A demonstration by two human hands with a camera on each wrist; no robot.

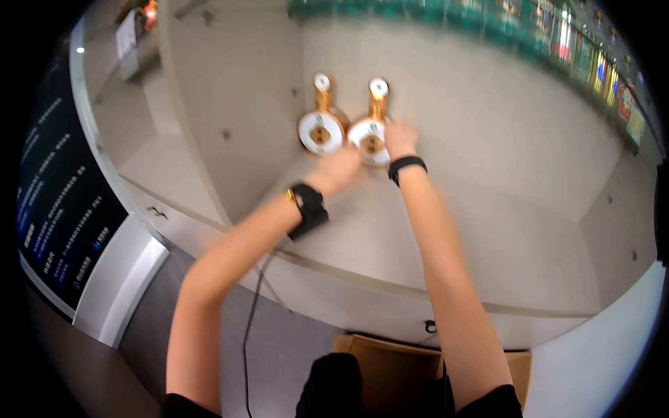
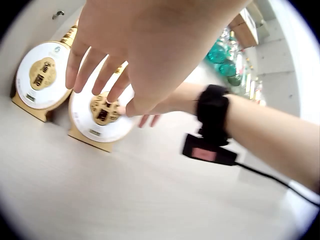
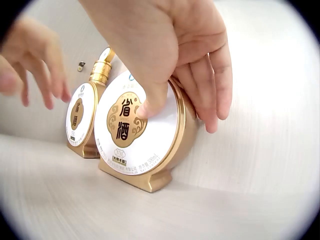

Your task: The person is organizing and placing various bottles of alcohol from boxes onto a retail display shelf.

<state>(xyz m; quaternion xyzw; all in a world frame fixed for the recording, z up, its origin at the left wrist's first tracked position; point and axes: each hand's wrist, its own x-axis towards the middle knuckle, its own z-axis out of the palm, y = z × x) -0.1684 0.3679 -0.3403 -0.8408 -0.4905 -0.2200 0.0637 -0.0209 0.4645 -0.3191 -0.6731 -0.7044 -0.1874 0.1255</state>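
Note:
Two round, flat-faced liquor bottles in gold and white stand side by side on the cabinet shelf. My right hand holds the right liquor bottle by its side. In the right wrist view the thumb presses its white face and the fingers lie along the gold edge behind. My left hand is in front of the bottles with its fingers spread and nothing in them. In the head view the left liquor bottle stands untouched near the cabinet's side wall.
Above at the right runs a glass shelf with several bottles. The cabinet's side wall rises left of the liquor bottles. Below the front edge is a cardboard box, and a black cable hangs at the left.

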